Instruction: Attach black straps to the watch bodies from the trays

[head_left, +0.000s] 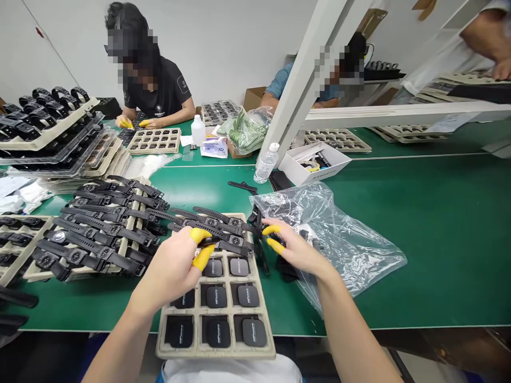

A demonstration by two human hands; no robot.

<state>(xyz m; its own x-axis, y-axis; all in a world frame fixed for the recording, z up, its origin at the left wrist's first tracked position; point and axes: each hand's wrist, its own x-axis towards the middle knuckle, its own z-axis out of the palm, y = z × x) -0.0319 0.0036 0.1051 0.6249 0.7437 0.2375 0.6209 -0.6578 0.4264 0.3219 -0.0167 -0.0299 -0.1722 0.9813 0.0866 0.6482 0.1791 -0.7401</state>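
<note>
My left hand (179,260), with yellow finger cots on thumb and forefinger, pinches a black smartwatch (208,242) over the tray. The beige compartment tray (215,353) holds square black pieces (216,296) with pale lettering in its near cells. Strapped watches (235,240) lie across its far end. To the right, my right hand (293,247) reaches with yellow-tipped thumb and forefinger apart. Its fingertips are close to loose black watch straps (257,221) at the mouth of a clear plastic bag (351,244). Whether they touch a strap is hard to see.
More strapped watches (104,229) cover a tray on the left, near tall stacked trays (43,141). A water bottle (266,164) and white box (315,162) stand by a white post (303,80). Across the green bench (439,213), a co-worker (154,85) sits at another tray (154,141).
</note>
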